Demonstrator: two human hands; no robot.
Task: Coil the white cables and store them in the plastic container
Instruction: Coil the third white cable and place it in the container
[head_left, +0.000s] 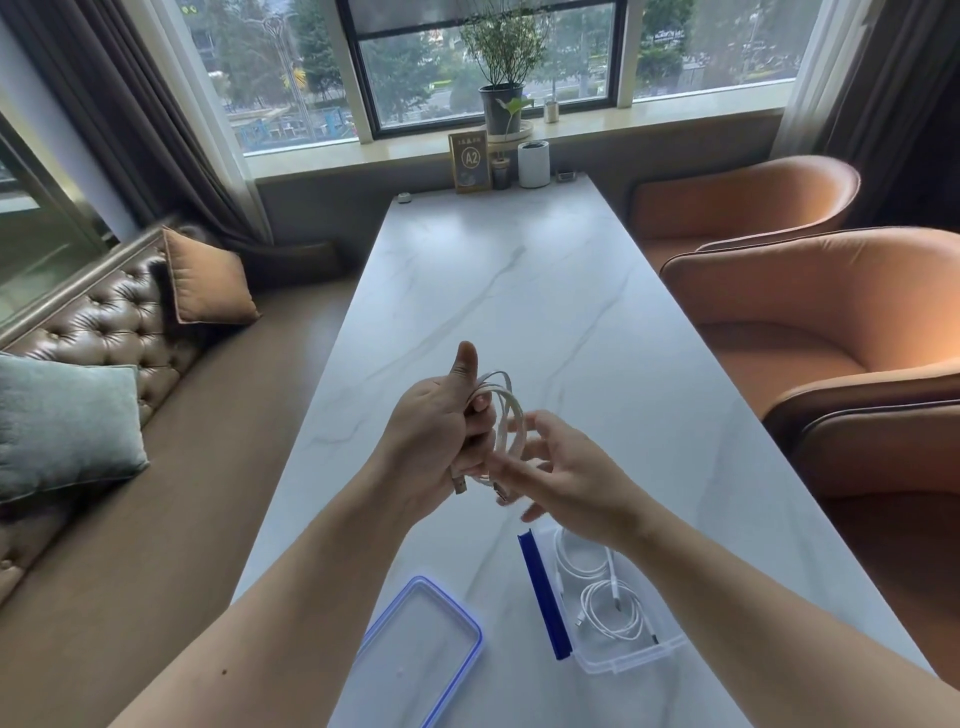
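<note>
Your left hand (441, 431) is closed around a coiled white cable (506, 415), thumb up, holding it above the marble table (519, 291); your right hand (558, 467) is spread open just beside the loops, fingers touching them. You look to be finishing the coil. Next, tuck the loose end, then lower it into the plastic container (623, 660), where two coiled cables (610, 603) already lie; its lid (421, 649) sits to the left.

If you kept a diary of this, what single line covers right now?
left hand: grips coiled cable | right hand: open, fingers at coil | container: open, coils inside | lid: on table
</note>
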